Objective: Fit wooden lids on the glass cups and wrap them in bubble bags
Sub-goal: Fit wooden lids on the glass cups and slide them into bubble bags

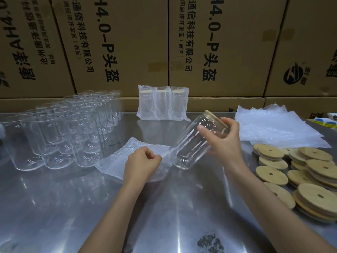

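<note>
Right hand (225,141) grips a tilted clear glass cup (193,143) with wooden lid (216,119); left hand (143,162) pinches a flat bubble bag (116,161). Brown cardboard boxes (127,42) read "4.0-P".

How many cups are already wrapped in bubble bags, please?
3. The wrapped cups stand upright side by side at the back of the table, against the cardboard boxes: left, middle, right. More may be hidden out of view.

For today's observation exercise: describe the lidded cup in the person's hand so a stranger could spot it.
Start at the steel table. Over its middle, the right hand grips a tilted glass cup. Unlike the bare cups at left, it carries a wooden lid and no wrap.
</note>
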### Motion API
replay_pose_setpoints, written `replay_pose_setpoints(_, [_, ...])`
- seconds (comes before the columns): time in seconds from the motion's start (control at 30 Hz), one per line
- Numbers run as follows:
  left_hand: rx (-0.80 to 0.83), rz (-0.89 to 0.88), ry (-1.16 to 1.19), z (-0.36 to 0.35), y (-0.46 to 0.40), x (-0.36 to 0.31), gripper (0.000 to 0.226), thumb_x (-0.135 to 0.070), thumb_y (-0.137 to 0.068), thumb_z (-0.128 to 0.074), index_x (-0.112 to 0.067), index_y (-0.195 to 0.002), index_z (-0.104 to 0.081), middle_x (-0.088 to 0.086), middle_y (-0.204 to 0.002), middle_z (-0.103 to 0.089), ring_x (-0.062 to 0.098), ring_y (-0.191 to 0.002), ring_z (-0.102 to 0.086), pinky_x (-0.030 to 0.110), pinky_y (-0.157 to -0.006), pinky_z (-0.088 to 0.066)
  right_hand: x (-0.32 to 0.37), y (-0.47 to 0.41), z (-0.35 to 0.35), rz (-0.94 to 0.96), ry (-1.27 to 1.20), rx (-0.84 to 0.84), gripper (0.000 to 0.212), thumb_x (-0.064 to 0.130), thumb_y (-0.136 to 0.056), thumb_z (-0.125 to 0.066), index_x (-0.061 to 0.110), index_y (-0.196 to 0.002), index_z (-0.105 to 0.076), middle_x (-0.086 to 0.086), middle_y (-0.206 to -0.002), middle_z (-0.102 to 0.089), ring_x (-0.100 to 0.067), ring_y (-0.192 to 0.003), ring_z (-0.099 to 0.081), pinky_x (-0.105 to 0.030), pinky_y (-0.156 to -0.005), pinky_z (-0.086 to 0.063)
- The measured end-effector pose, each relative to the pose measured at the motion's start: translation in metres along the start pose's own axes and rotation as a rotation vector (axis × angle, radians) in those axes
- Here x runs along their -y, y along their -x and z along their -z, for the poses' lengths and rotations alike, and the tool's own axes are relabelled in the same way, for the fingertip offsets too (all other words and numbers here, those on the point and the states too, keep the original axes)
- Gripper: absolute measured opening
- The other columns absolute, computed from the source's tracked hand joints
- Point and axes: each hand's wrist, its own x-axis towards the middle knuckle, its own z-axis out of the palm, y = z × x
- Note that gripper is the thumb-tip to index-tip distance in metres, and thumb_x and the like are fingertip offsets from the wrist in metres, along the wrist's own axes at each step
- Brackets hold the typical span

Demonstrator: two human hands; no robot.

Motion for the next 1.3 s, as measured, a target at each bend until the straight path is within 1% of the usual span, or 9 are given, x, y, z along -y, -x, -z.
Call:
replay_pose_setpoints(0.07, [0.000, 0.020, 0.049, 0.001, 0.000, -0.001, 0.013, -0.025, -0.079, -0.064, -0.024, -0.067, -0.059, -0.010, -0.074, -0.064, 0.014, -0.075, -0.059, 0.022, -0.057, -0.036, 0.002, -0.002, 0.000, -0.206, -0.295, 0.078, 0.061, 0.039, -0.072, -0.080, 0.030, -0.123, -0.047, 0.003, -0.108, -0.064, -0.016, -0.084, -0.071, -0.031, -0.061, -0.059])
replay_pose_setpoints(0.17, [0.008, 0.048, 0.147, 0.002, 0.000, -0.001, 0.016, -0.025, -0.081, -0.065, -0.024, -0.065, -0.062, -0.012, -0.068, -0.064, 0.014, -0.074, -0.060, 0.023, -0.061, -0.038, -0.003, -0.003, 0.000, -0.398, -0.507, 0.218, 0.036, 0.038, -0.073, -0.075, 0.028, -0.104, -0.061, 0.001, -0.079, -0.073, -0.020, -0.070, -0.073, -0.025, -0.052, -0.055])
replay_pose_setpoints(0.5, [-0.120, -0.019, 0.479, 0.008, -0.007, -0.001, 0.010, -0.019, -0.084, -0.070, -0.017, -0.074, -0.069, -0.001, -0.076, -0.067, 0.020, -0.076, -0.061, 0.041, -0.082, -0.052, -0.018, -0.003, -0.008, -0.495, -0.401, 0.287, 0.021, 0.033, -0.076, -0.075, 0.025, -0.092, -0.065, -0.003, -0.093, -0.057, -0.024, -0.080, -0.070, -0.024, -0.053, -0.056])
replay_pose_setpoints(0.63, [-0.196, -0.204, 0.502, 0.010, 0.001, -0.011, 0.016, -0.019, -0.086, -0.069, -0.027, -0.072, -0.065, -0.009, -0.073, -0.066, 0.007, -0.067, -0.060, 0.022, -0.068, -0.049, -0.018, -0.001, -0.011, -0.508, -0.335, 0.234, 0.065, 0.038, -0.072, -0.078, 0.016, -0.127, -0.051, -0.003, -0.100, -0.056, -0.018, -0.085, -0.071, -0.027, -0.059, -0.054])
replay_pose_setpoints(0.83, [-0.083, -0.552, 0.387, -0.005, 0.031, -0.035, 0.016, -0.019, -0.084, -0.074, -0.029, -0.074, -0.067, -0.016, -0.068, -0.066, 0.002, -0.061, -0.057, 0.013, -0.056, -0.044, -0.023, 0.010, -0.025, -0.476, -0.324, 0.255, 0.077, 0.041, -0.069, -0.080, 0.008, -0.131, -0.048, -0.010, -0.115, -0.061, -0.021, -0.089, -0.069, -0.033, -0.077, -0.056])
replay_pose_setpoints(0.93, [-0.028, -0.689, 0.381, -0.011, 0.041, -0.041, 0.011, -0.015, -0.083, -0.073, -0.024, -0.077, -0.070, -0.016, -0.071, -0.066, 0.003, -0.062, -0.057, 0.011, -0.056, -0.041, -0.026, 0.013, -0.031, -0.508, -0.396, 0.295, 0.069, 0.042, -0.076, -0.072, 0.007, -0.130, -0.048, -0.019, -0.124, -0.061, -0.036, -0.111, -0.063, -0.051, -0.098, -0.050])
replay_pose_setpoints(1.03, [-0.005, -0.740, 0.396, -0.012, 0.044, -0.044, 0.004, -0.022, -0.083, -0.069, -0.024, -0.080, -0.070, -0.015, -0.075, -0.067, 0.005, -0.063, -0.059, 0.011, -0.058, -0.043, -0.026, 0.013, -0.033, -0.540, -0.515, 0.338, 0.040, 0.036, -0.089, -0.061, 0.007, -0.116, -0.065, -0.016, -0.119, -0.063, -0.036, -0.123, -0.055, -0.053, -0.108, -0.040])
replay_pose_setpoints(1.17, [-0.253, -0.723, 0.335, 0.001, 0.034, -0.040, 0.014, -0.031, -0.088, -0.060, -0.020, -0.086, -0.069, -0.012, -0.080, -0.065, 0.006, -0.069, -0.059, 0.017, -0.064, -0.046, -0.022, 0.012, -0.030, -0.564, -0.609, 0.310, 0.045, 0.031, -0.090, -0.057, 0.007, -0.127, -0.060, -0.019, -0.127, -0.062, -0.037, -0.117, -0.060, -0.056, -0.104, -0.043])
replay_pose_setpoints(1.3, [-0.517, -0.487, 0.288, 0.026, 0.013, -0.028, 0.025, -0.031, -0.093, -0.059, -0.017, -0.113, -0.066, -0.005, -0.112, -0.061, 0.003, -0.100, -0.053, 0.004, -0.086, -0.034, -0.020, 0.007, -0.022, -0.530, -0.628, 0.215, 0.041, 0.025, -0.088, -0.062, 0.009, -0.125, -0.058, -0.015, -0.127, -0.062, -0.037, -0.109, -0.063, -0.061, -0.095, -0.047])
